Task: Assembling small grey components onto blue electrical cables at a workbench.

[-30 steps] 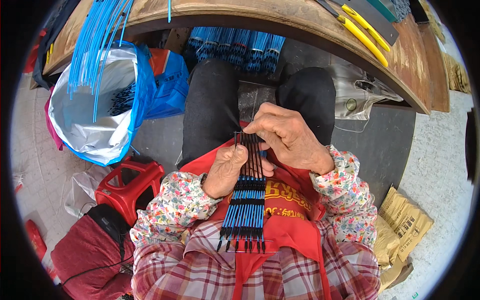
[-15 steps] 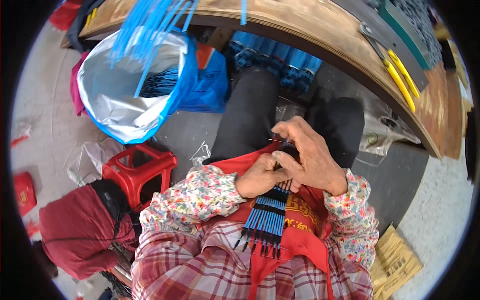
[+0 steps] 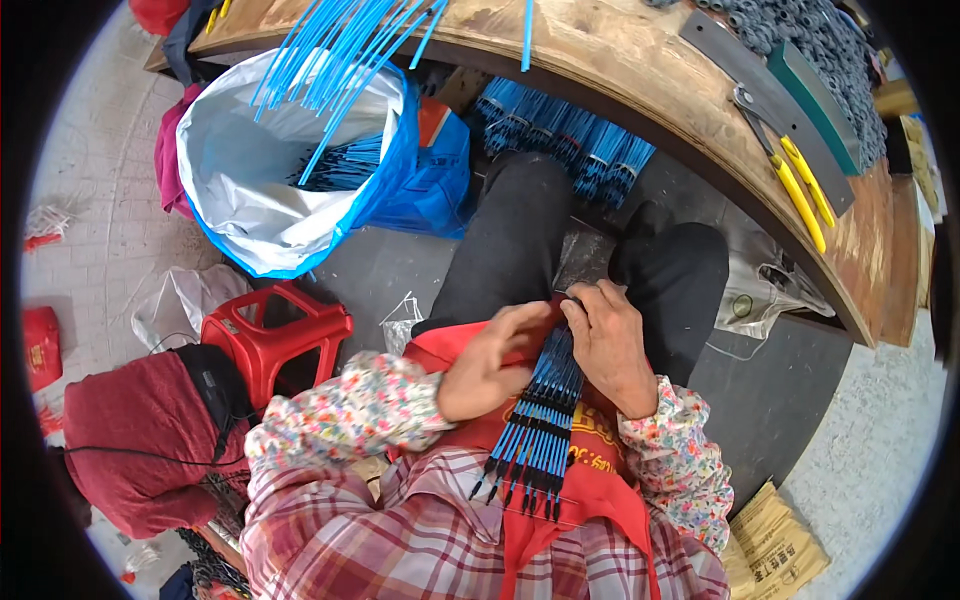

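Note:
A narrow panel of thin blue rods with black bands and black tips (image 3: 532, 437) lies lengthwise over my red apron (image 3: 590, 485), its loose tips toward my body. My right hand (image 3: 612, 345) is closed at the panel's far end, fingers curled and pressed together; its fingertips partly hide what they grip. Just left of the panel, my left hand (image 3: 485, 368) is lifted with its fingers stretched out, slightly blurred, holding nothing that I can see. A thin needle-like wire crosses the panel near the tips.
Blue rods (image 3: 345, 60) overhang the wooden bench (image 3: 640, 50) above a blue bag (image 3: 290, 225) with a silvery lining. Yellow-handled scissors (image 3: 800, 195) lie at the bench's right. Bundled rods (image 3: 565, 140) sit beneath it. A red stool (image 3: 275, 335) stands at my left.
My hands were together over the panel. The left has moved away leftward and opened; the right has closed at the far end. More of the panel's blue length shows. The whole view has shifted slightly.

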`<state>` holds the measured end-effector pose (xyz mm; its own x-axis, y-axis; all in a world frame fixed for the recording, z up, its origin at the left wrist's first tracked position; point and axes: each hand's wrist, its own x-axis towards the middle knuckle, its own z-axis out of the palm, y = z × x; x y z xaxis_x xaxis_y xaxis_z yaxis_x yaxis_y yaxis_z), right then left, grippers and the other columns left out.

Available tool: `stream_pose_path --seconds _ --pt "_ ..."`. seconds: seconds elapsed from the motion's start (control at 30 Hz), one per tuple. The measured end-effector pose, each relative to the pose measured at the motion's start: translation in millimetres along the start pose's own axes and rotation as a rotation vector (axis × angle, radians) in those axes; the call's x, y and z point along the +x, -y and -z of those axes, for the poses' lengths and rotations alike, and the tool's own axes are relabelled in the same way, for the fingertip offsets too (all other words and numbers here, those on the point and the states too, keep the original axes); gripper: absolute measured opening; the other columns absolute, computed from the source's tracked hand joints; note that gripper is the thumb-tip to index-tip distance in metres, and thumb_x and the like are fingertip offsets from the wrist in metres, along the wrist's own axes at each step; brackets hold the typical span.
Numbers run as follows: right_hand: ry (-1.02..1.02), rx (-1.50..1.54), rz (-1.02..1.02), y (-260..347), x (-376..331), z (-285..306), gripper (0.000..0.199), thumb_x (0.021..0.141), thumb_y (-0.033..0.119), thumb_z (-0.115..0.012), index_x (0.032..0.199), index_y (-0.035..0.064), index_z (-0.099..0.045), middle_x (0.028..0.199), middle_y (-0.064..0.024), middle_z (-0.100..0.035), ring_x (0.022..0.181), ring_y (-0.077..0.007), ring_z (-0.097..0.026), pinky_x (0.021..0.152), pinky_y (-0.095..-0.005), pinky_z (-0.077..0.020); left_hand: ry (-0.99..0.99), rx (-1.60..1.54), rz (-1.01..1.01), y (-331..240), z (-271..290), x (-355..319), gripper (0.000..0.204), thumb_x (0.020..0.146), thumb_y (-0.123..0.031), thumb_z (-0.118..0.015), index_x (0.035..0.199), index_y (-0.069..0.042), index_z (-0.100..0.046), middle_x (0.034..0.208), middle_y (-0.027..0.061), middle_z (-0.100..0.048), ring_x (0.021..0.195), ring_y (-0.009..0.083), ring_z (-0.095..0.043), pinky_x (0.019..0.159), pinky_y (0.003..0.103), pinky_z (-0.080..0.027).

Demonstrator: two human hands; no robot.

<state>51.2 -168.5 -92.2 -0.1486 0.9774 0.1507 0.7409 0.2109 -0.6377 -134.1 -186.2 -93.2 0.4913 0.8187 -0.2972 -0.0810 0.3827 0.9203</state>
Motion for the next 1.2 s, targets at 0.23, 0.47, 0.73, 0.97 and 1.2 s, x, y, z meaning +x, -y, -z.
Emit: stream_pose_path --seconds 0.23,0.47,0.73,0.97,1.2 --pt "0.465 0.013 0.07 -38.8 -34.6 -41.3 0.024 0.091 0.021 -0.049 0.089 0.0013 -0.063 0.079 -0.0193 -0.06 0.071 -0.0371 -0.06 0.062 -0.045 -0.0493 0.802 0.678 -0.535 -40.2 2.7 -9.4 0.056 0.079 -0.012 -0.063 0.132 -0.001 -0.046 0.136 0.0182 -0.044 0.133 0.0341 -0.035 0.106 0.047 -0.031" --pt "0.592 0.056 -0.167 -29.7 -33.1 -42.6 0.023 0.088 0.018 -0.048 0.087 0.0005 -0.062 0.082 -0.0187 -0.061 0.076 -0.0364 -0.061 0.066 -0.0429 -0.0511 1.025 0.356 -0.653 -27.3 -22.0 6.7 0.045 0.079 -0.013 -0.065 0.12 0.002 -0.054 0.118 0.0196 -0.057 0.113 0.0369 -0.054 0.097 0.047 -0.042" --pt "-0.082 0.298 -0.038 -52.8 -14.4 10.0 0.027 0.094 0.019 -0.046 0.101 -0.0006 -0.063 0.086 -0.014 -0.064 0.071 -0.0229 -0.062 0.066 -0.0328 -0.0496 0.903 0.27 -0.41 -79.3 -28.2 60.0 0.021 0.088 -0.009 -0.06 0.104 0.003 -0.062 0.102 0.017 -0.065 0.096 0.0295 -0.064 0.086 0.038 -0.05" --pt "-0.335 1.337 -0.193 -10.9 -5.6 105.1 0.027 0.091 0.021 -0.059 0.109 0.0012 -0.063 0.08 0.0019 -0.057 0.069 -0.0034 -0.051 0.057 -0.0195 -0.042 0.622 0.051 -0.156 -108.9 -56.4 110.3 0.015 0.088 -0.008 -0.063 0.101 -0.002 -0.063 0.093 0.0051 -0.066 0.087 0.0135 -0.061 0.081 0.03 -0.05" --pt "-0.429 0.82 -0.123 0.0 13.5 127.9 0.018 0.08 0.007 -0.071 0.094 -0.0011 -0.065 0.073 0.0003 -0.059 0.064 -0.0025 -0.052 0.053 -0.018 -0.0399 0.602 0.05 -0.105 -121.1 -72.5 120.3 0.018 0.084 -0.006 -0.068 0.101 -0.002 -0.062 0.088 0.0004 -0.064 0.08 0.0074 -0.059 0.074 0.023 -0.049"
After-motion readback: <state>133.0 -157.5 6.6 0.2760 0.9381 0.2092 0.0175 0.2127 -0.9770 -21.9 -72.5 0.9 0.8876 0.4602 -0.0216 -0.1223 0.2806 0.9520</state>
